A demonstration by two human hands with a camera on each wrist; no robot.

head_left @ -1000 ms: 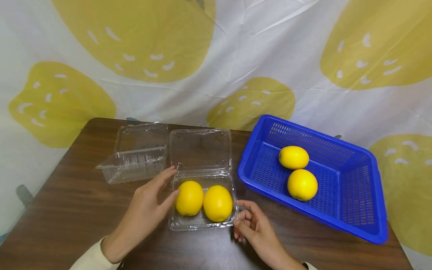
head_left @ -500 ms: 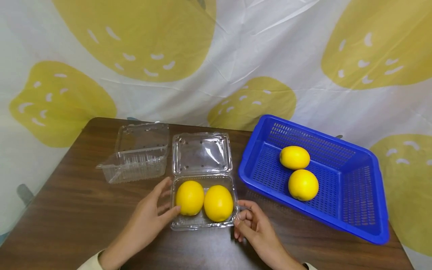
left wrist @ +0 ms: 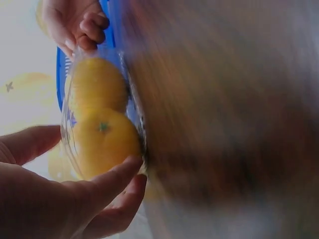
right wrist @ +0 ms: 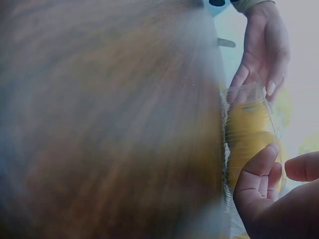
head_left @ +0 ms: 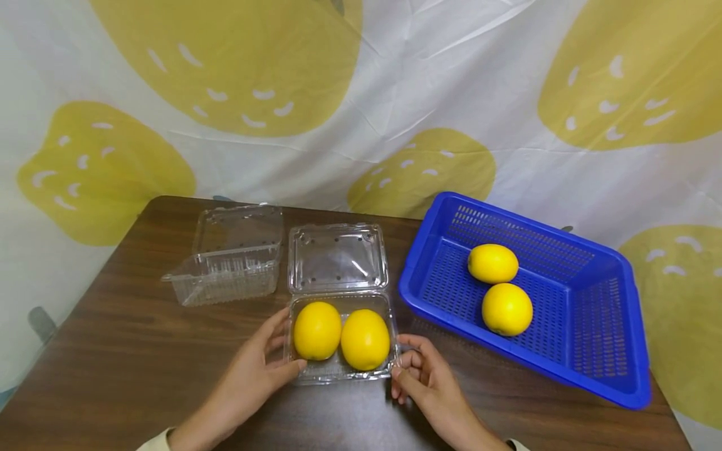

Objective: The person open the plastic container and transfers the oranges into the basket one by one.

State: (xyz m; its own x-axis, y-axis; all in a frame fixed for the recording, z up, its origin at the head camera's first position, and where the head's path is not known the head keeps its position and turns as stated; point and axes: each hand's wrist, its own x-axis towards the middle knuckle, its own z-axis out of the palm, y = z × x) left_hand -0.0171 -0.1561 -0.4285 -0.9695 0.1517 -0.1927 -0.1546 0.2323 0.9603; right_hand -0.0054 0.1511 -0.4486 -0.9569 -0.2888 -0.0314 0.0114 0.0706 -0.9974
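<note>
A clear plastic clamshell container lies with its lid folded back toward the wall. Two orange-yellow citrus fruits sit side by side in its base, the left fruit and the right fruit. My left hand holds the base's left side, thumb at the front corner rim and fingers along the outer wall. At the right side, my right hand pinches the rim near the front corner. The left wrist view shows a green stem end on the nearer fruit.
A second clear clamshell, lid up, stands at the back left. To the right, a blue plastic basket holds two more fruits, one behind the other. A fruit-printed cloth hangs behind the wooden table.
My left hand has come down from the hinge area to the base's left side, its thumb moving to the front rim. The lid has tipped further back. My right hand stays put.
</note>
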